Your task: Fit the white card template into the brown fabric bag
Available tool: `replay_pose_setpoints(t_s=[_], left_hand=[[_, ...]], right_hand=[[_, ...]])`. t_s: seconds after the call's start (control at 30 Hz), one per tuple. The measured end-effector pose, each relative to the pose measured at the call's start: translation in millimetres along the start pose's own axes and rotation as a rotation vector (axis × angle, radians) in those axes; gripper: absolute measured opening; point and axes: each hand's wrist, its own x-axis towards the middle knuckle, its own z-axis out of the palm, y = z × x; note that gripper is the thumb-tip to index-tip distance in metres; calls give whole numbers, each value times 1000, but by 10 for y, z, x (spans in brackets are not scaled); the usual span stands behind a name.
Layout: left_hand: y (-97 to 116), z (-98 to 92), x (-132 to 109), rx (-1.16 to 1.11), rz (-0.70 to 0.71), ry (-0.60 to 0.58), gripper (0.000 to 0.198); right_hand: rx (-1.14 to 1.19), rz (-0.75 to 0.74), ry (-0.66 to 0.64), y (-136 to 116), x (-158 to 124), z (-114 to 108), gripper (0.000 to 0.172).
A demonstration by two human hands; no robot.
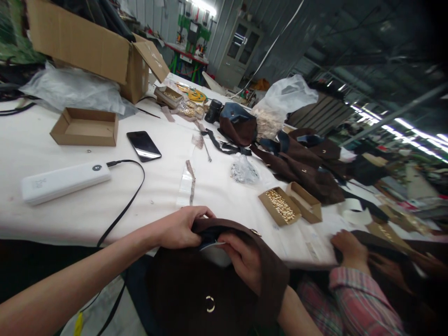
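Dark brown fabric bag hangs at the near edge of the white tabletop, its opening toward the tabletop and its gold ring downward. The left hand closes its grip on the bag's rim; the right hand curls tight on the rim beside it. Two small cardboard boxes lie on the right, one holding gold studs. One black phone and one white power bank lie on the left.
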Motion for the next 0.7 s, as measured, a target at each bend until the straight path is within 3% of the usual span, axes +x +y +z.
replay_pose_setpoints(t_s=[0.17,0.47,0.6,0.7], left_hand=[[2,7,-53,91,13,-1,58],[93,39,-116,102,44,-8,63],[214,144,-244,147,47,-14,64],[286,300,-322,204,-22,2,53]], right_hand=[[51,50,-65,-24,3,12,16],[-75,41,86,-46,-54,95,37],[-90,107,156,-205,-64,211,46],[-141,81,134,-315,-61,55,40]])
